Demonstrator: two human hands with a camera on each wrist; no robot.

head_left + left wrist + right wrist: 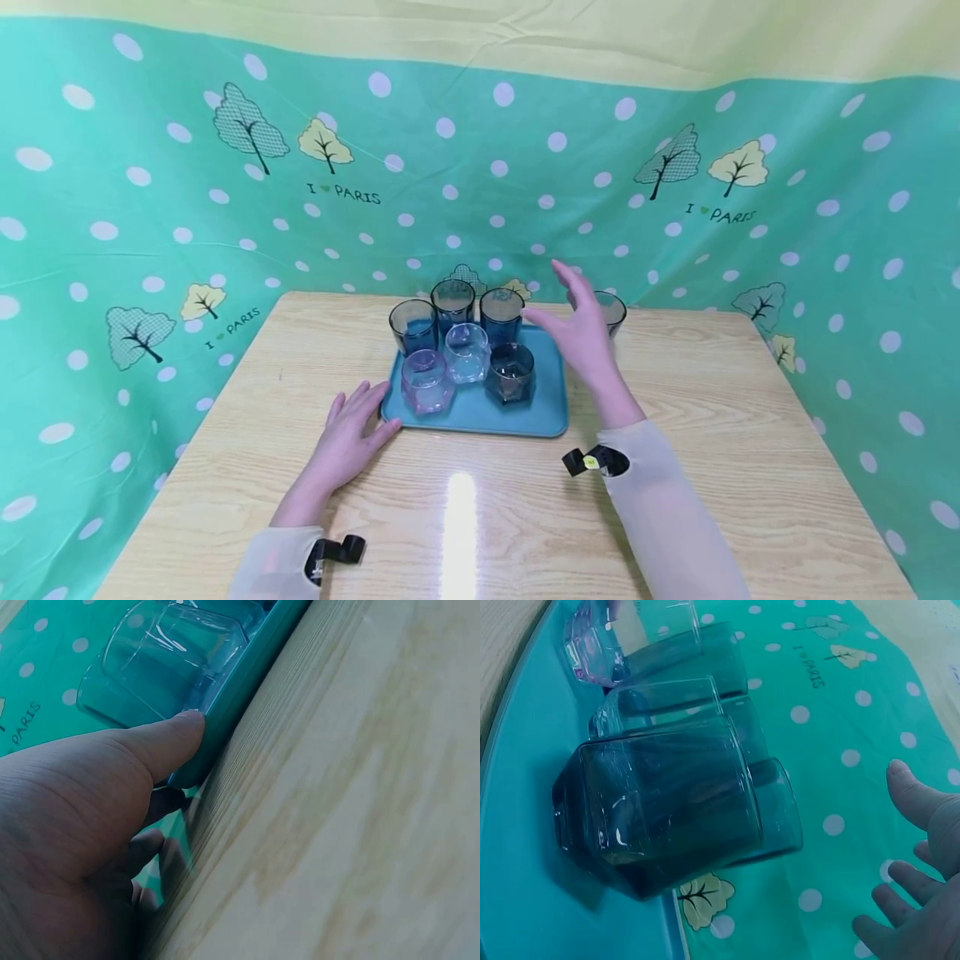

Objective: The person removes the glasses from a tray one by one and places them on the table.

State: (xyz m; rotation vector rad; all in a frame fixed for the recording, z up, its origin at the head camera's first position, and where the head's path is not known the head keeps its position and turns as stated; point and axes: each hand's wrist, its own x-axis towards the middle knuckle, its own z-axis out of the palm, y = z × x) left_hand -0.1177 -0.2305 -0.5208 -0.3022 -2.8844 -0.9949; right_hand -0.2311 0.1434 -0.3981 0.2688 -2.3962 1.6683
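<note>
My left hand [348,442] is at the front left corner of a blue tray [550,375], its fingers along the side and its thumb at the front. In the left wrist view the thumb [169,742] touches the rim. My right hand [588,342] is raised over the tray's back right, fingers spread, holding nothing. A grey-tinted glass [615,310] stands off the tray, partly hidden behind that hand. On the tray are a dark faceted glass [512,379], a pinkish glass [426,385], a clear glass [467,358] and several blue-grey tumblers [414,329] at the back.
A light wooden table [712,433] carries the tray. Behind and beside it hangs a green dotted cloth [450,150] with tree prints. Both wrists wear a black camera strap [615,462] over pale sleeves. The front row of glasses stands close against the back tumblers.
</note>
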